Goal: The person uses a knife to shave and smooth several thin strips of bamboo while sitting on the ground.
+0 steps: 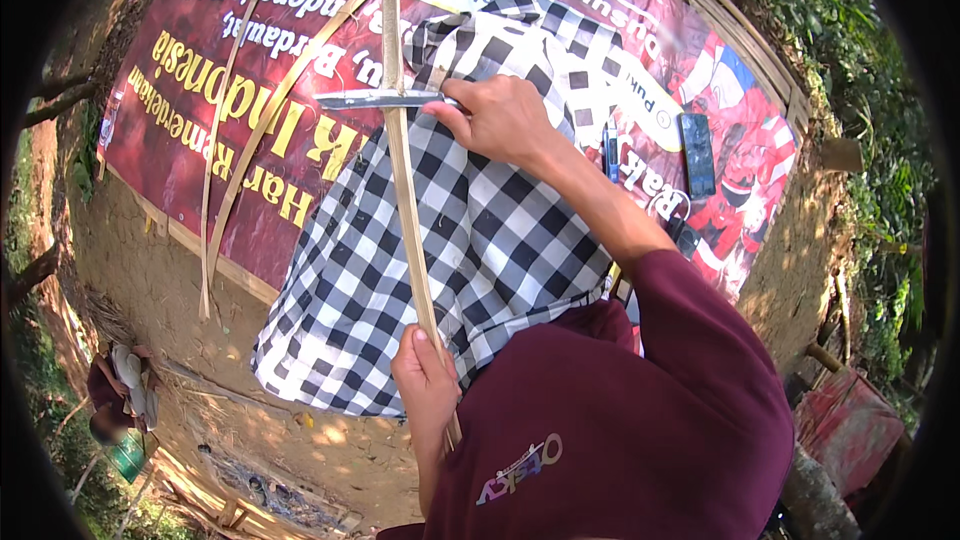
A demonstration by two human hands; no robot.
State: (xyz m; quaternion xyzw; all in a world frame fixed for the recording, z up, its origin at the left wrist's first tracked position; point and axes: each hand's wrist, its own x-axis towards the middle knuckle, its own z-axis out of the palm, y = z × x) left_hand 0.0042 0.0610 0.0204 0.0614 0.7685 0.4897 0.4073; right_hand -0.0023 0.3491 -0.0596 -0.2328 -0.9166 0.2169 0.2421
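Note:
My left hand (427,377) is closed around the near end of a long pale bamboo strip (410,202). The strip runs away from me over a black-and-white checkered cloth (375,270). Farther up, my right hand (505,120) is closed on a knife, its handle mostly hidden in the fingers. The knife's blade (350,98) lies crosswise against the strip and points left. The cloth is draped in folds across my lap and the surface in front of me.
A red printed banner (165,160) covers the platform. Two more bamboo strips (262,125) rest on its left part. To the right lie a dark phone-like rectangle (699,155) and a slim blue-black object (611,152). Another person (122,390) is at the lower left, beside a green object (128,455).

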